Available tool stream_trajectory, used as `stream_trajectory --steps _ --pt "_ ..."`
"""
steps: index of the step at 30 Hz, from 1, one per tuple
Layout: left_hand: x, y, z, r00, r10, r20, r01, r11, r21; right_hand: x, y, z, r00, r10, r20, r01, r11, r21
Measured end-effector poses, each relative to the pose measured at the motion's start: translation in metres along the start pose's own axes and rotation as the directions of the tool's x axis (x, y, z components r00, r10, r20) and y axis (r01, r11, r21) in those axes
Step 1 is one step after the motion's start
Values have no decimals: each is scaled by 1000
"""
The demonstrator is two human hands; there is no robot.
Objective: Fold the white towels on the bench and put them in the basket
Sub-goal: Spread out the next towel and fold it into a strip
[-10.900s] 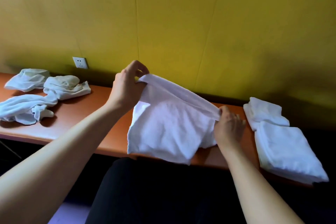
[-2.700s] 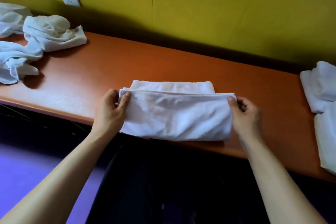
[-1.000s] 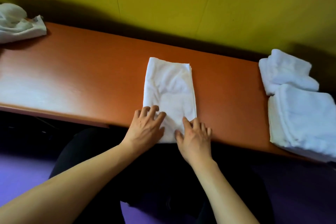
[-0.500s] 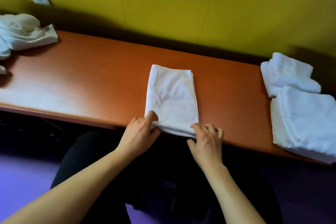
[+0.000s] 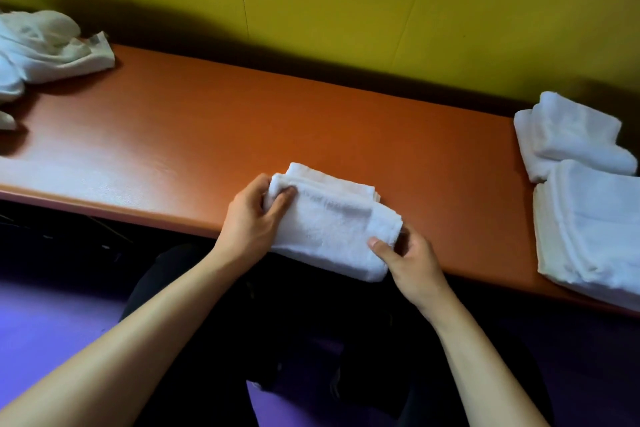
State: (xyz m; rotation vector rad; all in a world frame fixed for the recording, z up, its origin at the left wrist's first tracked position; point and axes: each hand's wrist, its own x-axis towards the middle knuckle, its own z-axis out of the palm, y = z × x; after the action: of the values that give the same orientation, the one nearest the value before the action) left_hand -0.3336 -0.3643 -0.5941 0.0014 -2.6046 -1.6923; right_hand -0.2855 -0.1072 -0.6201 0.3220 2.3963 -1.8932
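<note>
Fingers (image 5: 282, 196) of both hands are curled around the ends of the folded towel (image 5: 332, 222) at the worktop's (image 5: 207, 135) near edge, where layers should be squared and pressed flat before lifting.

A white towel (image 5: 332, 225), folded into a thick small bundle, lies at the near edge of the orange table (image 5: 207, 135); two folded towels (image 5: 581, 191) sit at its right end; crumpled unfolded towels (image 5: 45, 48) lie far left.
</note>
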Motion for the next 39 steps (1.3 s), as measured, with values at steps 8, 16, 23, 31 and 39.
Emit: stream_trajectory --steps 8,16,23,31,39 --pt "34 -3 -1 984 -69 166 61 997 51 63 -5 18 954 -47 -297 -9 983 -185" --pt "23 -39 16 985 -167 -32 167 913 372 45 11 27 925 36 -378 -219 865 -452" --pt "22 -30 19 950 -311 -17 298 893 336 21 21 32 884 317 -344 -414 873 -259" --pt "15 -2 38 870 -493 12 489 865 107 15 15 3 808 565 -170 -501 809 308" --pt "-1 45 73 913 -405 52 406 914 -9 1 -8 -58 877 424 -224 -335 877 345"
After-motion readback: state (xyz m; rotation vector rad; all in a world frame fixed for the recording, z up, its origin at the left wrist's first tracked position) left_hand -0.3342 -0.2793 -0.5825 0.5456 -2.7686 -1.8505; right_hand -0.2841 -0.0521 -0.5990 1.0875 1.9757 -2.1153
